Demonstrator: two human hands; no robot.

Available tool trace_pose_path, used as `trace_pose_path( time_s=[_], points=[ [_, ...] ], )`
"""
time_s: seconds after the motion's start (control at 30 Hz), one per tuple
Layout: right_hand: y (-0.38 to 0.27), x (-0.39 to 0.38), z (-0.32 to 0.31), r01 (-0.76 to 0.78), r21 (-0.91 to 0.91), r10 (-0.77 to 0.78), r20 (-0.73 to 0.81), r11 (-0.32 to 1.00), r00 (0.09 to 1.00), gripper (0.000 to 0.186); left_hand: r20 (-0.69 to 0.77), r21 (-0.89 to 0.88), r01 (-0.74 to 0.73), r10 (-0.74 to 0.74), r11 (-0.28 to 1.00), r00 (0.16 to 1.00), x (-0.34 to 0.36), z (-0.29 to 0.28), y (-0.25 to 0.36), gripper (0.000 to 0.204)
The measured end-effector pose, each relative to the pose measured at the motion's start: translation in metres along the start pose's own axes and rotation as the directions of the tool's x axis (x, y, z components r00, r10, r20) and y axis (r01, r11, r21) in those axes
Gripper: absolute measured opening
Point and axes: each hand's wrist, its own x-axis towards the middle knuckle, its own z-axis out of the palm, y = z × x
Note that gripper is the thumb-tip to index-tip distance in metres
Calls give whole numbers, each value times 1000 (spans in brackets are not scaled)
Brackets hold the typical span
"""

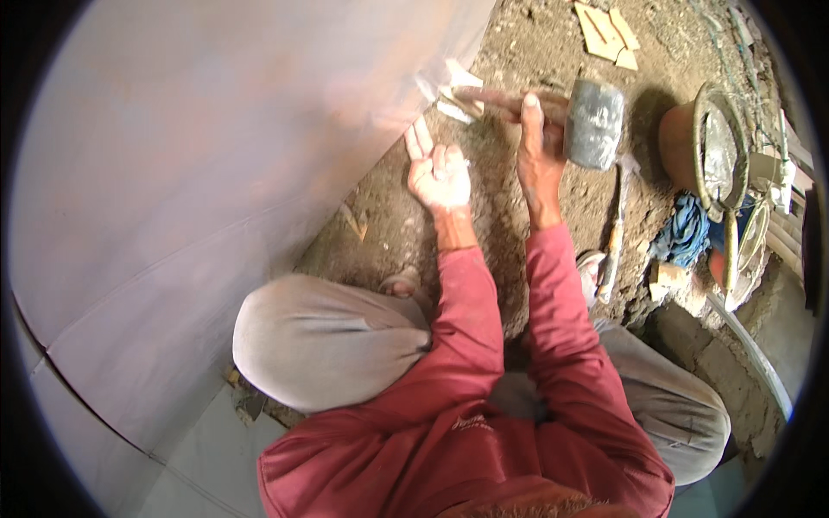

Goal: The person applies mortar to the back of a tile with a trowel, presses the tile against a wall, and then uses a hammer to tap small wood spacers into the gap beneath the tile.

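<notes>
My right hand [542,151] is wrapped round a mallet with a dark grey, white-smudged head [594,125], close to that head. The mallet's brown handle [494,97] points left, slightly blurred. My left hand [439,177] is palm up beside the edge of a large pale, glossy panel [242,129]. Two of its fingers stretch to that edge, apart from each other, while the others curl toward the palm. A tiny pale bit shows by the curled fingers, too small to name. Past the left hand, whitish broken pieces [453,110] lie against the panel edge.
Rough earth [501,216] lies under my hands. To the right are a hand tool with a wooden handle [615,246], a brown bucket [682,142] with a long-handled pan on it, and a blue cloth [682,231]. Yellowish flat scraps [604,34] lie farther off.
</notes>
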Motion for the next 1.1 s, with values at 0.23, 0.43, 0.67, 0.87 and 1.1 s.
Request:
trace_pose_path(
  time_s=[0.23,0.43,0.67,0.87,1.1],
  points=[
    [-9,15,-63,19,69,-8,-165,997,986,33,-14,-8,0,0,1000,1000,10,-5,-3,79],
    [28,-2,-54,-213,90,228,-228,973,946,24,-24,17,-2,3,1000,1000,7,2,-5,82],
    [22,9,-80,-111,381,223,-263,918,939,21,-37,-37,-7,5,999,999,9,-2,0,82],
    [52,-5,-35,-149,555,282,-162,818,946,16,-14,-11,10,-10,1000,1000,9,-6,-5,81],
    [18,13,-116,155,-130,-193,-365,979,911,25,6,-27,5,-5,1000,1000,8,-7,-4,81]
  ],
)
